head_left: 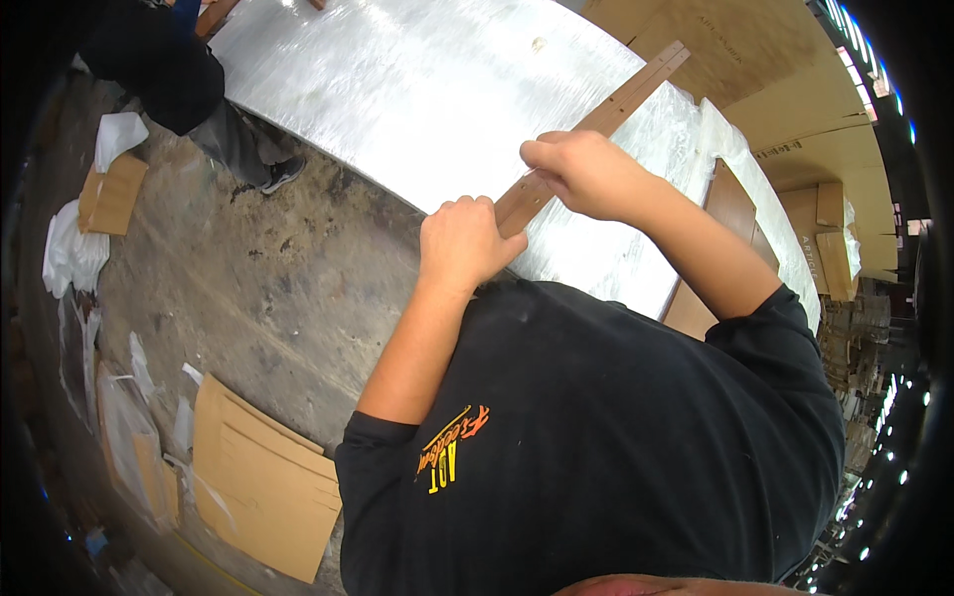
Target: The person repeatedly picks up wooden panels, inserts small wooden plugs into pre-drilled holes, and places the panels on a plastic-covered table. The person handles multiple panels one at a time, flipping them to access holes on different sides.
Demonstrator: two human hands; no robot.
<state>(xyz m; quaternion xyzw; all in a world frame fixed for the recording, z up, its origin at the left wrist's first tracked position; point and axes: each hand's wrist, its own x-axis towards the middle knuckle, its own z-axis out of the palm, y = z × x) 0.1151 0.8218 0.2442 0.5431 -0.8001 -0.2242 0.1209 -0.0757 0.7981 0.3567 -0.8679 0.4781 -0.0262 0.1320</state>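
A long, narrow brown wooden slat point(636, 94) with small holes along it slants over a table wrapped in clear plastic point(397, 99). My left hand point(460, 243) is closed round the slat's near end, thumb on the right side. Farther up, my right hand point(591, 174) has its fingers curled against the middle of the slat; whether a small item is also inside them is hidden. The slat's far end reaches past the table's far right part.
Brown wooden panels point(730, 214) lie on the table to my right. Large cardboard boxes point(735, 55) stand beyond it. Another person point(164, 70) stands at the far left. Flattened cardboard point(263, 482) and white foam wrapping point(75, 248) lie on the concrete floor point(268, 268).
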